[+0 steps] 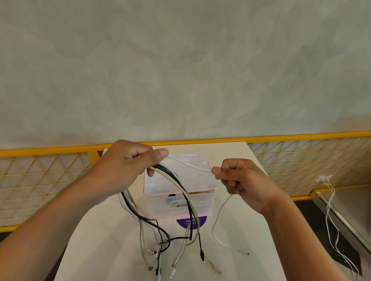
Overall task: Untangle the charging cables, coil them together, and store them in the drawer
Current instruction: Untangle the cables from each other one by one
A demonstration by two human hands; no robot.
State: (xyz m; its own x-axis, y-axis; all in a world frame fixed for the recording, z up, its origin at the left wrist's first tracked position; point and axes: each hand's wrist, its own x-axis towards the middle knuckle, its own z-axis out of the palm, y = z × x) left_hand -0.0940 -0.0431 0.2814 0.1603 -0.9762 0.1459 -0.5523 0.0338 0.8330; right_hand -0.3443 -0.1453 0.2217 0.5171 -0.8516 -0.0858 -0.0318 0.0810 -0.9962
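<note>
Dangling cables (166,172) partly hide the drawer box (199,181).

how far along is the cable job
Early. Done: one thin white cable is pulled partly clear, stretched between the hands. In hand: the left hand grips the looped bundle of black and cream cables; the right hand pinches the thin one. Left: bundle ends cross on the table, nothing is coiled, and these cables are all outside the drawer unit.
</note>
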